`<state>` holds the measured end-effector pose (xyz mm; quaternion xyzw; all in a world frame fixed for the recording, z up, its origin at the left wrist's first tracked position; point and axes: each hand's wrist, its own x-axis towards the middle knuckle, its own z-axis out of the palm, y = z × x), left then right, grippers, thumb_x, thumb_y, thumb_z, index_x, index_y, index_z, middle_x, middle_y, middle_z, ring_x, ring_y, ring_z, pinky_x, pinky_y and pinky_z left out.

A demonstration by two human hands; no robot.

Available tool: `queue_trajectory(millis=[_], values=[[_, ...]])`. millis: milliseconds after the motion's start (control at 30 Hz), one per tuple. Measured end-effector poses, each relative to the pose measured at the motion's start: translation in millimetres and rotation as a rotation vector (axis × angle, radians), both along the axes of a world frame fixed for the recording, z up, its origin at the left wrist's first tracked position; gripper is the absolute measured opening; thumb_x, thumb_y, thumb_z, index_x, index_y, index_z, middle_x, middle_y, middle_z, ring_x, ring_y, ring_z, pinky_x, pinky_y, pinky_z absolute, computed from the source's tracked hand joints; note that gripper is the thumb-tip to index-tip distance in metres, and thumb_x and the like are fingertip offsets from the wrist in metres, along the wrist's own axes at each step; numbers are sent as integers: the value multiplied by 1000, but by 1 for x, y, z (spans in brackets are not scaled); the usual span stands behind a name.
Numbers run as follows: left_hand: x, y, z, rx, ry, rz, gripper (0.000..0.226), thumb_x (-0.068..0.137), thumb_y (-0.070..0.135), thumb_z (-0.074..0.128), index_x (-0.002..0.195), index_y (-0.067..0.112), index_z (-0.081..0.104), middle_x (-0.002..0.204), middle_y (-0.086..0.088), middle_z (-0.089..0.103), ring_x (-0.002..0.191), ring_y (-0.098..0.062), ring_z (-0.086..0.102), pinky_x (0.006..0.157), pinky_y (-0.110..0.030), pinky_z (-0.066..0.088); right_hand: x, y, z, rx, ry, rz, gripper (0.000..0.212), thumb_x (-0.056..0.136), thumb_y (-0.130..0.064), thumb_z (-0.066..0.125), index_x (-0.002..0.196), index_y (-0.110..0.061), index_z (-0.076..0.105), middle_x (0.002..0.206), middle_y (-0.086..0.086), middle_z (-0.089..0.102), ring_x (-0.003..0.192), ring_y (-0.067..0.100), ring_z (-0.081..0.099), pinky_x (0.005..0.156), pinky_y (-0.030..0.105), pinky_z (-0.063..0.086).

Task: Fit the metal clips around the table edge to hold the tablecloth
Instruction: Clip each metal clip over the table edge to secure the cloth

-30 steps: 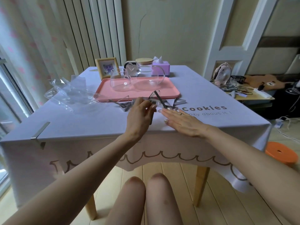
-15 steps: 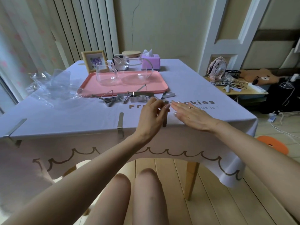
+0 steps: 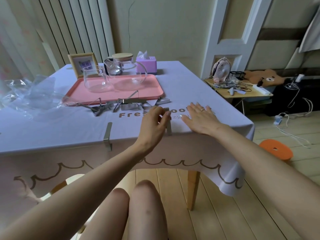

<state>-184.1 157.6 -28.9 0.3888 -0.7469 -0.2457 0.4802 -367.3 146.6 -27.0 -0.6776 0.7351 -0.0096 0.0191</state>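
Fitting step in hand. At the near edge of the tabletop (image 3: 69, 149), the left hand (image 3: 153, 126) pinched a metal clip (image 3: 168, 129) in curled fingers, over the tablecloth (image 3: 103, 170). The right hand (image 3: 199, 118), fingers straight, pressed the cloth just beside it. A fitted clip (image 3: 107, 135) sat further left on that edge. Loose clips (image 3: 124, 106) lay beyond, before the pink tray (image 3: 152, 87). The next move probably calls for pushing the clip fully home.

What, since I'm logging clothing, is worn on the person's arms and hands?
Both forearms are bare, with no sleeves, watch or bracelet in view. The right hand wears a thin ring on one finger. The left hand shows no ring. Both hands' fingers have long, pale nails.
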Motion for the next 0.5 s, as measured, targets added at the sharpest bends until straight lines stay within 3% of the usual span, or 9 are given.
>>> queue_trajectory(millis=[167, 367, 500], values=[[0, -10, 7, 40, 53, 114, 30, 95, 21, 49, 67, 23, 43, 78, -17, 60, 76, -33, 57, 72, -49, 48, 51, -28, -3, -10, -9, 111, 62, 99, -43, 13, 150, -9, 4, 159, 7, -2, 146, 20, -6, 117, 46, -6], [-8, -15, 4, 87, 39, 76, 25, 95, 22, 49, 70, 17, 49, 78, -15, 61, 77, -31, 57, 74, -49, 48, 25, -34, -10, -2, -31, 151, 62, 99, -47, 12, 151, -15, 2, 159, 1, -3, 146, 15, -4, 118, 45, -5], [-25, -9, 2, 128, 26, 3, 18, 90, 21, 58, 76, 10, 55, 70, -1, 58, 65, -13, 53, 61, -20, 42, 4, -29, -11, -9, -48, 133, 65, 95, -50, 7, 151, -17, 3, 159, -1, -3, 146, 14, -4, 118, 45, -5]])
